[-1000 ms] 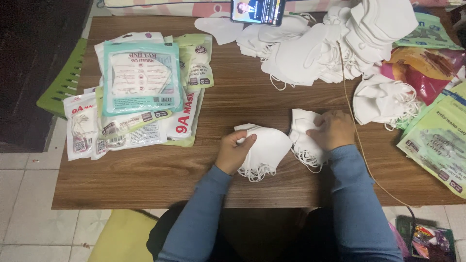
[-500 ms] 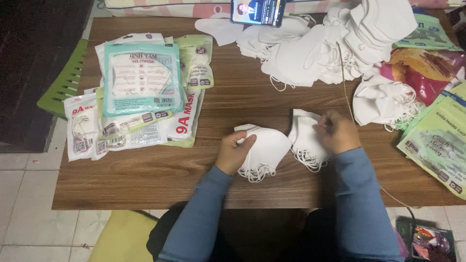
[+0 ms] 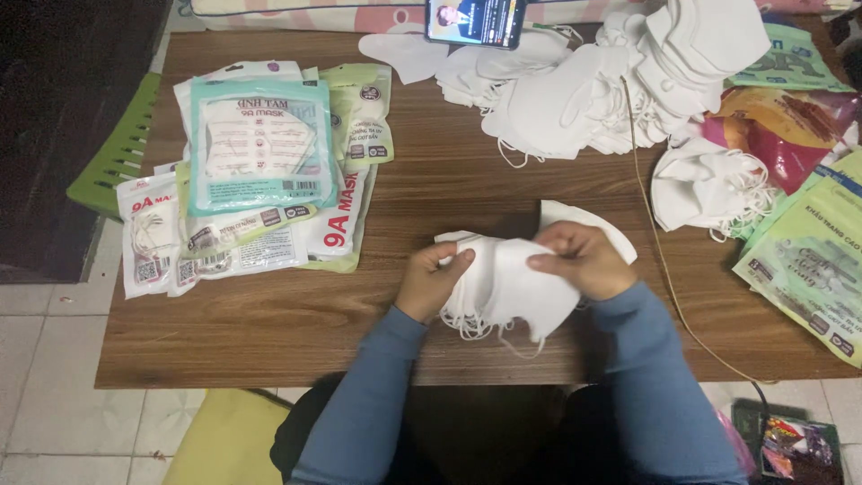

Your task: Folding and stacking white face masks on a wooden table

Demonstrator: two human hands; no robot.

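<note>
Looking down at a brown wooden table [image 3: 269, 332], we see both hands on a small stack of white face masks [image 3: 507, 292] near the front edge, middle of the table; left hand [image 3: 433, 280] curled round the stack's left end, thumb on top, fingers underneath as far as we can tell; right hand [image 3: 582, 260] closed in a pinch on the top mask's upper right edge, fingertips bent over the fabric; ear loops hang loose off the stack's lower side, touching the table; another white mask [image 3: 588, 223] pokes out behind the right hand, mostly hidden; both sleeves blue; left of the hands, well apart, a pile of packaged masks [image 3: 256, 171] in clear and teal wrappers; at the far edge a big heap of loose white masks [image 3: 611, 81] with a phone [image 3: 476, 20] just beside it, screen lit; right side has a smaller clump of masks [image 3: 705, 184], green packets [image 3: 808, 260] and a thin cord [image 3: 660, 251] running down the table.
</note>
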